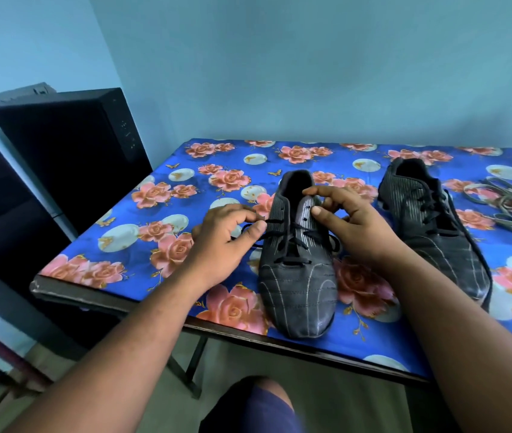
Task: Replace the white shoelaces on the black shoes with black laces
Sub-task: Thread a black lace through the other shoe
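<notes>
Black shoe (298, 276) toe past table edge (117, 307) — fingers (256, 228) pinching lace (279, 220)

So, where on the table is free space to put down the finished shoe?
Free cloth lies behind the near shoe, toward the wall, and left of the left hand. The right side is crowded: second shoe, white laces.

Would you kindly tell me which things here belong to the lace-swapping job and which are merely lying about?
Part of the job:
near shoe
black lace, pinched by left hand
right hand, on the shoe's tongue
far shoe, black-laced
old white laces

Just lying about:
black cabinet
flowered tablecloth
</notes>
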Available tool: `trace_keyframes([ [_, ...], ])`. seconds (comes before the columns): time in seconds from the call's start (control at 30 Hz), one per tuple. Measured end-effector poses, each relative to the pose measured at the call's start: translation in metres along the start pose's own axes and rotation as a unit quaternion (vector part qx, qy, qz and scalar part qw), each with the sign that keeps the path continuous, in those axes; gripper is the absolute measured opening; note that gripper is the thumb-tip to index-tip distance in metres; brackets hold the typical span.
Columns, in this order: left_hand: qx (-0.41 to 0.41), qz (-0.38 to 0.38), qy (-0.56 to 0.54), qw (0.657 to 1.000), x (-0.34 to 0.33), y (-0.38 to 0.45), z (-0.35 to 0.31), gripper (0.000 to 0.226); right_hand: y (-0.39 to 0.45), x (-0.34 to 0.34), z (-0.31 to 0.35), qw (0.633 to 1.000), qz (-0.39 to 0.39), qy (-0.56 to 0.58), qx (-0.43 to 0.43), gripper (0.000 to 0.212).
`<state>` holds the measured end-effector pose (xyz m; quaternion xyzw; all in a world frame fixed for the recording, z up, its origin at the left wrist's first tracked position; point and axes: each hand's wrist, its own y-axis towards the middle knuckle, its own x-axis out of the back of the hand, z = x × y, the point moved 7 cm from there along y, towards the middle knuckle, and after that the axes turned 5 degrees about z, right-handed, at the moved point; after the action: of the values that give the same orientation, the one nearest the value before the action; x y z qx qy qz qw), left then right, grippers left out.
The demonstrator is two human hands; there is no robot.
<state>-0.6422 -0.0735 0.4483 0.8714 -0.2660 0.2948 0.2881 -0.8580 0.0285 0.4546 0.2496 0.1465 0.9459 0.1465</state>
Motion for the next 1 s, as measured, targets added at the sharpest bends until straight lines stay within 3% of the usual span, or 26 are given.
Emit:
trace_keyframes([
  [0.2, 0.001, -0.012, -0.063, 0.998, 0.007, 0.004, 0.004, 0.017, 0.001, 0.0, -0.002, 1.0, 0.004, -0.004, 0.0, 0.029],
  [0.3, 0.055, -0.046, -0.063, 0.995, 0.027, 0.001, 0.022, 0.008, 0.002, 0.0, -0.002, 1.0, 0.005, -0.007, 0.003, 0.028],
  [0.4, 0.169, -0.09, -0.059, 0.98, 0.045, -0.006, 0.054, 0.019, 0.003, 0.0, -0.002, 1.0, 0.004, -0.007, 0.002, 0.028],
  [0.5, 0.219, -0.137, 0.049, 0.965, 0.069, -0.01, 0.08, 0.037, 0.003, -0.001, -0.001, 1.0, 0.004, -0.002, 0.002, 0.028],
  [0.67, 0.252, -0.129, 0.183, 0.941, 0.076, -0.004, 0.084, 0.017, 0.002, -0.001, 0.0, 1.0, 0.006, -0.001, 0.003, 0.028],
  [0.77, 0.183, -0.127, 0.207, 0.953, 0.064, 0.004, 0.057, 0.023, 0.001, 0.0, 0.002, 1.0, 0.004, -0.001, -0.003, 0.029],
  [0.83, 0.079, -0.111, 0.151, 0.979, 0.047, 0.008, 0.026, 0.035, -0.001, 0.001, 0.005, 1.0, 0.004, -0.017, 0.001, 0.032],
  [0.9, -0.01, -0.046, 0.076, 0.996, 0.023, 0.006, -0.005, 0.043, -0.003, 0.0, 0.009, 0.999, 0.006, -0.037, 0.009, 0.034],
  [1.0, -0.052, 0.0, -0.003, 0.999, -0.001, 0.005, -0.022, 0.04, -0.004, 0.001, 0.017, 0.996, -0.007, -0.082, 0.026, 0.034],
])
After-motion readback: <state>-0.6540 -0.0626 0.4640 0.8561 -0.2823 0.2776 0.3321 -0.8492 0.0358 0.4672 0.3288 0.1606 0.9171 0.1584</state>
